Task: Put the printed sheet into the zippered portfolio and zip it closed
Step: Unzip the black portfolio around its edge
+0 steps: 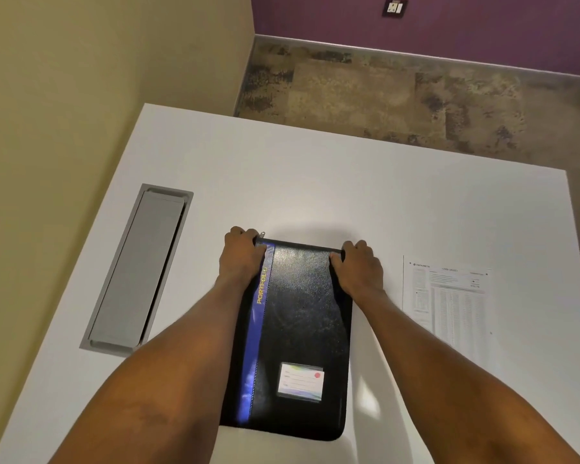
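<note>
A black zippered portfolio (298, 329) with a blue stripe, gold lettering and a small card window lies flat and closed on the white table (315, 189), in front of me. My left hand (240, 254) grips its far left corner, right beside the small metal zipper pull (262, 234). My right hand (359, 266) grips the far right corner, fingers curled over the edge. The printed sheet (449, 299), covered in small text and a table, lies flat on the table to the right of the portfolio, apart from it.
A grey metal cable hatch (138, 269) is set into the table at the left. The table's far edge gives onto patterned carpet (382, 95). A beige wall runs along the left, a purple wall with a socket at the back.
</note>
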Demonstrator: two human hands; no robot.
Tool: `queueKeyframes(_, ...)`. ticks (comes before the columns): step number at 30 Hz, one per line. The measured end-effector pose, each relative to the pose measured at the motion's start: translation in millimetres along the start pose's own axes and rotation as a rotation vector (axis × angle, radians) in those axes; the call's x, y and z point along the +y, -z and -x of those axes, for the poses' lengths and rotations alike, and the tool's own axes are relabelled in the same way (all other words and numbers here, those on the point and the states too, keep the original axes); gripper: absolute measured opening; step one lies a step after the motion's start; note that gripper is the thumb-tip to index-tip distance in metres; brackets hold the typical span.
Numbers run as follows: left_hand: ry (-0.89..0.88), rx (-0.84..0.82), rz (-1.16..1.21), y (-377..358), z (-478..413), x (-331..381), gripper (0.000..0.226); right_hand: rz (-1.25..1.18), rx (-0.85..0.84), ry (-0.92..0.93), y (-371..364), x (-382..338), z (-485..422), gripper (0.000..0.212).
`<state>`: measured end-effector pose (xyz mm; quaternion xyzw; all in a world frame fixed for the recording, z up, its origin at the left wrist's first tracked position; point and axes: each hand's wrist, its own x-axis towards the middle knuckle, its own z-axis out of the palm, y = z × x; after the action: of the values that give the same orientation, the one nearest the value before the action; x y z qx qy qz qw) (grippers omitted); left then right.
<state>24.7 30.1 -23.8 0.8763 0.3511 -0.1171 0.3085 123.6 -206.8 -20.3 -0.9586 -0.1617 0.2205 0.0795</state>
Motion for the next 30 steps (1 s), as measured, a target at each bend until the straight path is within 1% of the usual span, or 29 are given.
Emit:
queueKeyframes(2, 0.01, 0.032, 0.026, -3, 1, -5, 0.023, 0.1, 0.068, 0.085, -1, -5, -2, 0.036)
queueKeyframes(4, 0.042, 0.045, 0.085, -6, 1, -8, 0.019, 0.078, 0.087, 0.215, -1, -20, -13, 0.029)
queueKeyframes(8, 0.089, 0.06, 0.159, -11, -4, -11, 0.015, -0.098, -0.067, 0.473, 2, -74, -43, 0.028)
queueKeyframes(11, 0.09, 0.094, 0.197, -15, -7, -15, 0.013, -0.073, -0.151, 0.606, -6, -109, -60, 0.027)
queueKeyframes(14, 0.08, 0.102, 0.22, -18, -8, -19, 0.016, -0.013, -0.194, 0.624, -16, -126, -72, 0.024)
queueKeyframes(16, 0.052, 0.101, 0.209, -18, -9, -22, 0.012, 0.005, -0.19, 0.646, -20, -128, -77, 0.019)
queueKeyframes(19, 0.019, 0.1, 0.217, -15, -8, -22, 0.004, 0.055, -0.161, 0.739, -22, -125, -81, 0.014)
queueKeyframes(26, 0.032, 0.103, 0.248, -16, -10, -21, 0.007, 0.195, -0.095, 0.946, -23, -122, -87, 0.012)
queueKeyframes(28, 0.039, 0.106, 0.244, -18, -12, -21, 0.009, 0.195, -0.098, 0.945, -23, -123, -86, 0.01)
queueKeyframes(30, 0.04, 0.111, 0.241, -19, -13, -22, 0.012, 0.174, -0.148, 0.926, -20, -126, -88, 0.01)
